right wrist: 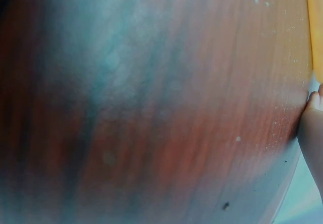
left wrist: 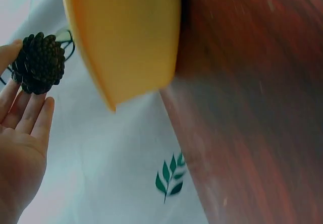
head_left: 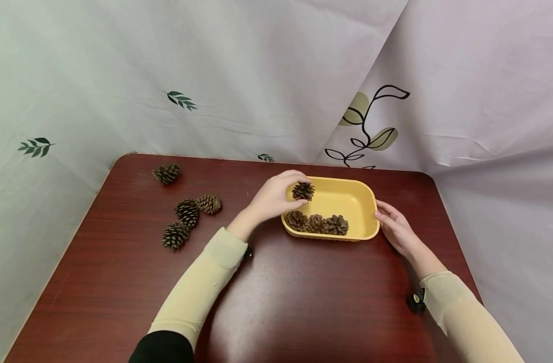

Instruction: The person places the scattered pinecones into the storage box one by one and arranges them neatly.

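The left hand (head_left: 276,194) pinches a pine cone (head_left: 303,191) between thumb and fingertips, over the left end of the yellow dish (head_left: 344,201). The left wrist view shows this cone above the rim and apart from it, a height that probably spares its scales from catching on the wall. Holding it by its sides with the fingertips, away from the palm, seems to suit its rough, prickly surface. The right hand (head_left: 396,229) grips the dish's right edge, thumb at the rim and fingers against the outer wall, most likely to keep a light vessel from sliding on the glossy table (head_left: 294,302). Inside the dish a left cone (head_left: 296,221), a middle cone (head_left: 316,224) and a right cone (head_left: 337,225) line up along the near edge, starting at the near-left corner; that edge appears to keep the row straight. The dish sits near the table's far edge, right of centre, where both hands reach it easily. Toward the table's left edge, one loose cone (head_left: 166,174) lies near the far-left corner, while a cluster of three cones (head_left: 186,213) rests nearer the middle, on the left hand's side, which presumably makes that hand the handier one for them.
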